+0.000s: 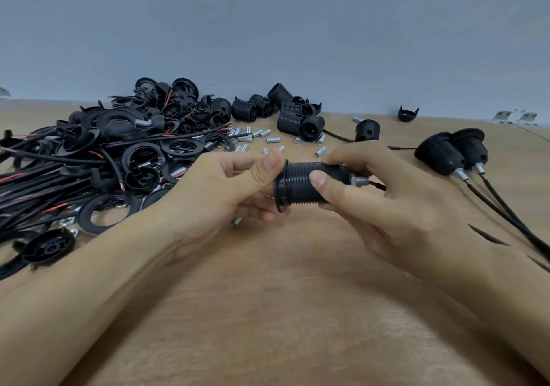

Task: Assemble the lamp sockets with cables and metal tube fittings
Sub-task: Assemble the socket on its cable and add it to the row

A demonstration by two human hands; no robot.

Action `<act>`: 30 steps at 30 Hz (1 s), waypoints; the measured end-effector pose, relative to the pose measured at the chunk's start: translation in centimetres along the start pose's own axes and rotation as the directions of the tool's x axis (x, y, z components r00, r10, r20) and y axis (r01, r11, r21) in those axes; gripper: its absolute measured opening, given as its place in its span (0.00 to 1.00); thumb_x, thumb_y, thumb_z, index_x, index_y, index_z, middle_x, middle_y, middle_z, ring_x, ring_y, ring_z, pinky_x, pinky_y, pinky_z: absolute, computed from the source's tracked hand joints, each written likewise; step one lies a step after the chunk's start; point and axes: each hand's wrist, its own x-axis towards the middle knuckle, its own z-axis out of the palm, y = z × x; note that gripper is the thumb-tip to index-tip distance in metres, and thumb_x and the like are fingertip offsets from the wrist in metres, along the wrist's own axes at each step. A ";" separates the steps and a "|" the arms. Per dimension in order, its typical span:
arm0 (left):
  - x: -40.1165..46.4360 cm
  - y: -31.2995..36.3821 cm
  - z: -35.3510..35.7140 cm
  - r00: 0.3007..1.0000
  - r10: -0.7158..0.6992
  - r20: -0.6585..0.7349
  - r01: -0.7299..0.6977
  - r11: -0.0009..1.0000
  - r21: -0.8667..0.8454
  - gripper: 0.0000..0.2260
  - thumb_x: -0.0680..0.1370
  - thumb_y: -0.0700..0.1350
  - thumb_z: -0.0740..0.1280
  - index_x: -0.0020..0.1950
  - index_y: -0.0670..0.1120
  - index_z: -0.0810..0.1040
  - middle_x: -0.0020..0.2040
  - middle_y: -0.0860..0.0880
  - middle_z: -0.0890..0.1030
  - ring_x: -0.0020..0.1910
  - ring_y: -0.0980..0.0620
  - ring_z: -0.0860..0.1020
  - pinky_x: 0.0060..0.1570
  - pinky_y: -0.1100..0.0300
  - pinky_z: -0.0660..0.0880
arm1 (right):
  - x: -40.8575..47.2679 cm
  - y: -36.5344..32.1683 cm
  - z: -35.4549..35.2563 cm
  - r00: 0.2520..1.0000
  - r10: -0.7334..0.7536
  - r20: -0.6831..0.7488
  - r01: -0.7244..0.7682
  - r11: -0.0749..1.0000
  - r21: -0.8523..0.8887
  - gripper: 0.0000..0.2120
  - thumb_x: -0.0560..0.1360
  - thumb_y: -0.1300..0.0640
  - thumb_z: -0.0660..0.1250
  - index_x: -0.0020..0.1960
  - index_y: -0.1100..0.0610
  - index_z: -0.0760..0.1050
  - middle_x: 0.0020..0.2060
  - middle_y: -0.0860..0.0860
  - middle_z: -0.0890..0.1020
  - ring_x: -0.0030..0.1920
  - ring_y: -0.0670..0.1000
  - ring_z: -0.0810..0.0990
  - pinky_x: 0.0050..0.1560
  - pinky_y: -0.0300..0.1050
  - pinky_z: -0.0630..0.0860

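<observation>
Both hands hold one black threaded lamp socket (297, 183) on its side, above the middle of the wooden table (282, 311). My left hand (226, 186) pinches the ring collar at the socket's left end between thumb and fingers. My right hand (384, 195) grips the socket body, thumb on the threads. A short metal tube fitting (358, 180) sticks out of the socket's right end, and a dark cable runs from it behind my right hand.
A heap of black rings, caps and red-and-black cables (98, 159) covers the left. Loose threaded socket shells (285, 114) and small metal tubes (262, 138) lie behind my hands. Two assembled sockets with cables (452, 153) rest at the right. A grey wall stands behind the table.
</observation>
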 end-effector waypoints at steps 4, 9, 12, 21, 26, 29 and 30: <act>0.1 0.3 0.0 0.999 -0.017 0.035 0.019 0.997 -0.075 0.22 0.68 0.61 0.69 0.50 0.45 0.86 0.45 0.40 0.85 0.39 0.45 0.82 0.41 0.58 0.79 | 0.2 0.0 0.0 1.000 -0.005 -0.028 0.006 1.000 0.015 0.19 0.69 0.75 0.72 0.58 0.63 0.81 0.51 0.64 0.80 0.45 0.60 0.79 0.42 0.43 0.72; 0.2 0.1 0.0 0.999 0.033 -0.004 -0.034 0.998 -0.044 0.22 0.67 0.62 0.70 0.47 0.46 0.86 0.44 0.39 0.84 0.36 0.46 0.81 0.40 0.56 0.80 | 0.3 0.0 -0.5 0.996 0.083 0.035 -0.088 0.975 0.204 0.13 0.74 0.61 0.72 0.58 0.62 0.80 0.52 0.58 0.79 0.44 0.54 0.79 0.43 0.42 0.74; 0.2 -0.1 -0.1 0.995 0.103 -0.019 -0.103 0.995 -0.014 0.22 0.67 0.61 0.75 0.52 0.46 0.86 0.51 0.38 0.84 0.43 0.44 0.82 0.46 0.53 0.80 | 0.5 0.1 -0.6 0.984 0.162 0.079 -0.178 0.932 0.315 0.16 0.73 0.57 0.72 0.59 0.60 0.78 0.53 0.55 0.79 0.48 0.51 0.78 0.49 0.37 0.74; 0.2 -0.2 -0.4 0.961 0.271 0.061 -0.271 0.962 -0.002 0.21 0.67 0.47 0.76 0.59 0.49 0.81 0.55 0.49 0.83 0.49 0.49 0.81 0.46 0.60 0.77 | 0.6 0.3 -0.9 0.918 0.357 0.172 -0.395 0.782 0.483 0.19 0.72 0.45 0.70 0.62 0.48 0.75 0.52 0.38 0.80 0.50 0.46 0.81 0.51 0.45 0.78; 0.3 -0.1 0.0 0.956 0.293 -0.029 -0.283 0.943 0.176 0.13 0.75 0.44 0.72 0.59 0.45 0.80 0.45 0.52 0.85 0.39 0.55 0.82 0.43 0.64 0.77 | 0.7 0.1 -0.8 0.952 0.285 0.113 -0.306 0.878 0.368 0.19 0.75 0.51 0.70 0.64 0.56 0.76 0.53 0.48 0.80 0.50 0.46 0.78 0.53 0.33 0.73; 0.1 -0.1 0.3 0.970 0.239 -0.039 -0.230 0.959 0.163 0.16 0.73 0.56 0.69 0.53 0.46 0.84 0.43 0.46 0.86 0.39 0.46 0.84 0.42 0.59 0.79 | 0.7 0.0 -0.9 0.978 0.190 0.082 -0.206 0.931 0.302 0.18 0.75 0.58 0.70 0.63 0.63 0.76 0.55 0.56 0.79 0.49 0.51 0.78 0.54 0.35 0.72; 0.1 -0.1 0.3 0.974 0.223 -0.043 -0.214 0.966 0.144 0.18 0.71 0.58 0.67 0.51 0.47 0.86 0.41 0.44 0.85 0.39 0.44 0.84 0.41 0.59 0.79 | 0.7 0.0 -1.0 0.984 0.163 0.075 -0.178 0.942 0.284 0.18 0.75 0.59 0.70 0.63 0.63 0.76 0.55 0.57 0.79 0.48 0.53 0.78 0.53 0.39 0.73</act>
